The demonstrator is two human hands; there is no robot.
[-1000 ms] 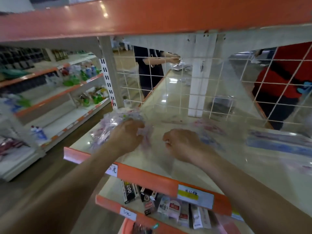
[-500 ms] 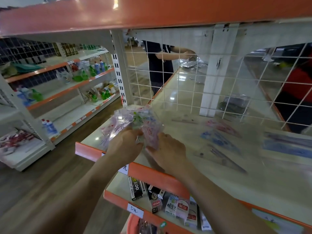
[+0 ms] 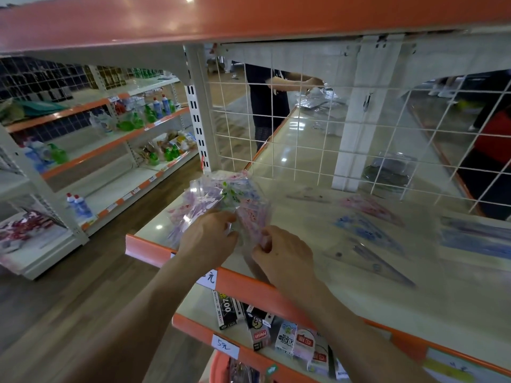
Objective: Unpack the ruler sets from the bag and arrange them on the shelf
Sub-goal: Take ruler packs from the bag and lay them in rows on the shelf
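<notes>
We are partway through: several ruler sets (image 3: 365,230) already lie spread across the shelf (image 3: 345,305) toward its right, while our left hand (image 3: 207,239) and right hand (image 3: 282,255) both grip the clear bag (image 3: 218,197) of remaining sets over its front-left corner.

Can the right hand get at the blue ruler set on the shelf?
Likely yes once freed: the way to the blue set is bare shelf, but the right hand pinches the bundle.

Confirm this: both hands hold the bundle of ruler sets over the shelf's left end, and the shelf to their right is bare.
Not bare: the head view shows laid-out ruler sets on the shelf to the right. The left hand and right hand do hold the bundle.
</notes>
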